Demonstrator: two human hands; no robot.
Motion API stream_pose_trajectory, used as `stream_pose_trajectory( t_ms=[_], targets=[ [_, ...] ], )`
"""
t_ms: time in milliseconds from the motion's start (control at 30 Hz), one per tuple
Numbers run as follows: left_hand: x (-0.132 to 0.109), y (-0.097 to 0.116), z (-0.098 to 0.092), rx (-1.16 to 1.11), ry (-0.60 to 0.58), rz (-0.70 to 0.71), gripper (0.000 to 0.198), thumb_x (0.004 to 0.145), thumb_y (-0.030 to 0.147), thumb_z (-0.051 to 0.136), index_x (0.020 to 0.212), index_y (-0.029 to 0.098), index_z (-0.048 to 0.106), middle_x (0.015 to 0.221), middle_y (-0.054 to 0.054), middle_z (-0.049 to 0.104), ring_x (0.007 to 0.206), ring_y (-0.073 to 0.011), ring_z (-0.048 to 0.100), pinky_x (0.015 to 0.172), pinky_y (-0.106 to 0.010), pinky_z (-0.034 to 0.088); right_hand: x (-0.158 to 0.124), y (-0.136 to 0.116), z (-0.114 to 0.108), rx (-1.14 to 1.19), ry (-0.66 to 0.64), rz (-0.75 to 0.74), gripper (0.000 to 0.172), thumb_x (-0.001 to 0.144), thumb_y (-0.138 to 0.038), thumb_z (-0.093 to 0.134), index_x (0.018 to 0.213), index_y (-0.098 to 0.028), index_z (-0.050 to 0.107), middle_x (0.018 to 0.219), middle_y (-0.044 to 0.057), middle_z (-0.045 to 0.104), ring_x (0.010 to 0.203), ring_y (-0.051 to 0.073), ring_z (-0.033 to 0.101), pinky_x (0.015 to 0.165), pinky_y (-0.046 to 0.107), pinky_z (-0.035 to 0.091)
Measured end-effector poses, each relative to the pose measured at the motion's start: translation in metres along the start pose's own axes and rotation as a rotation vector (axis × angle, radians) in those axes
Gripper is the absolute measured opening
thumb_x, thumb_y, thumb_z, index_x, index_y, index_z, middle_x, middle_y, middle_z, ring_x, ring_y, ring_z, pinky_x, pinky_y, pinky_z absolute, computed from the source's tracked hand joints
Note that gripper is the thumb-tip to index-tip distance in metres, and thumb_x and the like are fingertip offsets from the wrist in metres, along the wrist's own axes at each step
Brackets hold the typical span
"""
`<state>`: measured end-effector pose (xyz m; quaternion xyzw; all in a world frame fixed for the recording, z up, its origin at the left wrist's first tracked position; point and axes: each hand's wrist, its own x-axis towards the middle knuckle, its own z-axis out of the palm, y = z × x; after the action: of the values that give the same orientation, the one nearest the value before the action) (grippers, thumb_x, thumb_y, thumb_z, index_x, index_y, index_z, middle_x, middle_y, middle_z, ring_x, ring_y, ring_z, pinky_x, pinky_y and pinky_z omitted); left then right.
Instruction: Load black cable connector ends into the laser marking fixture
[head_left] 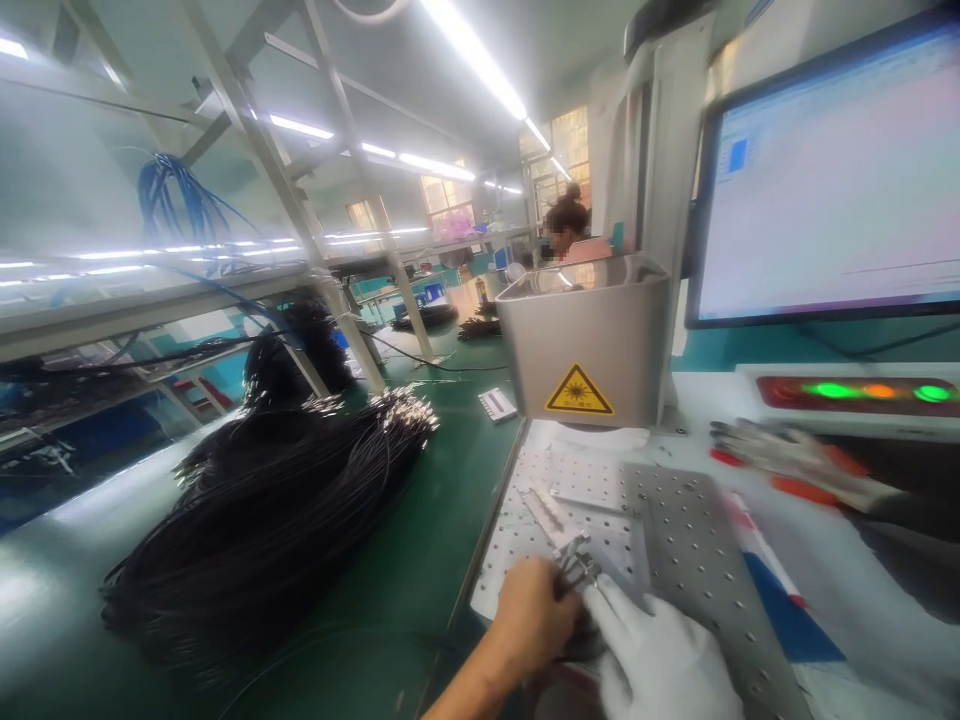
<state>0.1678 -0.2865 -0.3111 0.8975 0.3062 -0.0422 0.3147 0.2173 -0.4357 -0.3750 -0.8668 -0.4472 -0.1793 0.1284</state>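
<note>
My left hand [534, 612], bare, is closed around a thin bunch of black cables [574, 572] whose metal tips point onto the perforated metal plate [675, 530]. My right hand [660, 655] wears a white glove and pinches the same cable ends from the right. Both hands meet at the plate's near edge, under the grey laser-marker housing [589, 340] with its yellow warning label [578, 391].
A big coil of black cables [277, 510] lies on the green bench [420, 540] to the left. A monitor [832, 180] stands at right above a panel with green and orange lights [855, 391]. Gloves [795, 460] lie beside the plate. Another person [568, 228] sits far behind.
</note>
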Motion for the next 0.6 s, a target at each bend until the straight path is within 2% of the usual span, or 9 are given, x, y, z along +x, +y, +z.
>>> stream_pose_trajectory(
  t_ms=[133,300,400,467,533,600],
  targets=[
    [-0.002,0.005,-0.002,0.028,0.027,0.026,0.027,0.069,0.016,0.056,0.052,0.019,0.035,0.054,0.006,0.027,0.058,-0.0097,0.024,0.057,-0.029,0.019,0.005,-0.001,-0.008,0.047,-0.031,0.035,0.050,0.071,-0.022,0.059,0.120,-0.028,0.068,0.101,0.004,0.069,0.079,0.025,0.057,0.067,0.040,0.048],
    [-0.006,-0.001,-0.008,-0.143,-0.033,0.087,0.030,0.072,0.017,0.056,0.051,0.019,0.034,0.053,0.007,0.026,0.057,-0.0087,0.029,0.056,-0.028,0.020,0.003,-0.001,0.005,0.012,-0.083,0.012,0.051,0.071,-0.020,0.059,0.119,-0.032,0.068,0.125,0.000,0.062,0.089,0.027,0.059,0.070,0.042,0.049],
    [-0.006,-0.009,-0.009,-0.249,0.048,0.073,0.022,0.077,0.019,0.055,0.057,0.018,0.044,0.055,0.007,0.036,0.059,-0.0094,0.034,0.058,-0.026,0.023,0.003,-0.001,0.011,0.003,-0.096,0.037,0.052,0.072,-0.021,0.060,0.121,-0.034,0.067,0.127,0.005,0.061,0.094,0.030,0.059,0.074,0.044,0.049],
    [-0.005,-0.012,-0.008,-0.335,0.117,0.056,0.009,0.080,0.020,0.053,0.071,0.018,0.053,0.059,0.007,0.042,0.061,-0.0102,0.037,0.060,-0.026,0.026,0.004,-0.002,0.008,0.004,-0.127,0.051,0.053,0.072,-0.021,0.061,0.123,-0.034,0.066,0.129,0.007,0.059,0.094,0.030,0.060,0.075,0.045,0.050],
    [-0.006,-0.013,-0.007,-0.394,0.150,0.068,0.003,0.081,0.021,0.053,0.081,0.019,0.055,0.061,0.007,0.043,0.061,-0.0107,0.038,0.060,-0.025,0.027,0.005,-0.003,0.003,-0.004,-0.152,0.054,0.055,0.072,-0.020,0.061,0.125,-0.034,0.065,0.131,0.007,0.058,0.093,0.030,0.060,0.075,0.044,0.050],
    [-0.008,-0.011,-0.008,-0.398,0.137,0.086,0.003,0.081,0.020,0.053,0.078,0.019,0.053,0.060,0.008,0.042,0.061,-0.0104,0.038,0.059,-0.025,0.026,0.006,-0.004,-0.001,-0.019,-0.154,0.047,0.054,0.073,-0.019,0.060,0.125,-0.034,0.066,0.132,0.007,0.058,0.093,0.030,0.060,0.074,0.044,0.050]
  ],
)
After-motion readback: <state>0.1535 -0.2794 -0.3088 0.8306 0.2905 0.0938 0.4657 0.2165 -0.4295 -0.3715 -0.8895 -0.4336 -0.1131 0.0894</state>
